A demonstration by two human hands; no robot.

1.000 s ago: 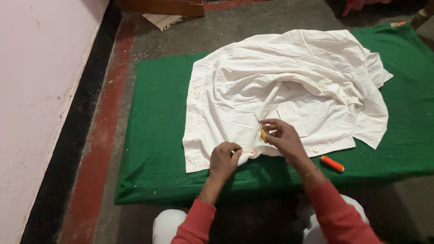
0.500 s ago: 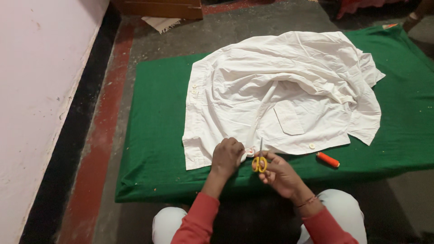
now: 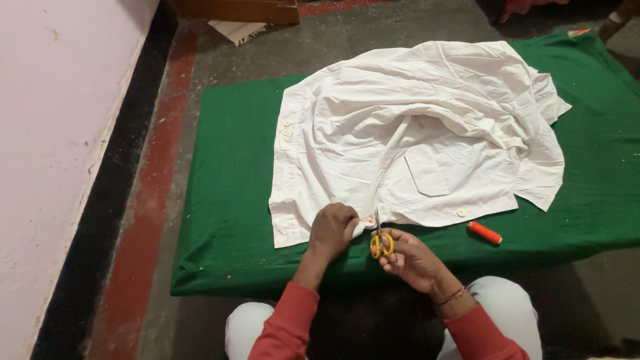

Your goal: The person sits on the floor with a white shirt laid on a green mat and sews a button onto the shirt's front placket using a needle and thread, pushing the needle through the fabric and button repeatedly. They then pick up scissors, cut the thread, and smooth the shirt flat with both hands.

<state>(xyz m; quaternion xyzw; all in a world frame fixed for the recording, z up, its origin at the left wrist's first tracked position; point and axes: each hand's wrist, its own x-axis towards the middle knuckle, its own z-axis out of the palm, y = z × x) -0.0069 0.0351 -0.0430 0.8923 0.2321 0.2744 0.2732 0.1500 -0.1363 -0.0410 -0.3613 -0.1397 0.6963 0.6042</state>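
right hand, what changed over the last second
The right hand came back from the shirt's pocket area to the near hem and now holds small yellow-handled scissors, blades pointing up at the hem beside the left hand. The left hand kept its grip on the hem of the white shirt. The shirt, green cloth and orange thread spool lie as before.
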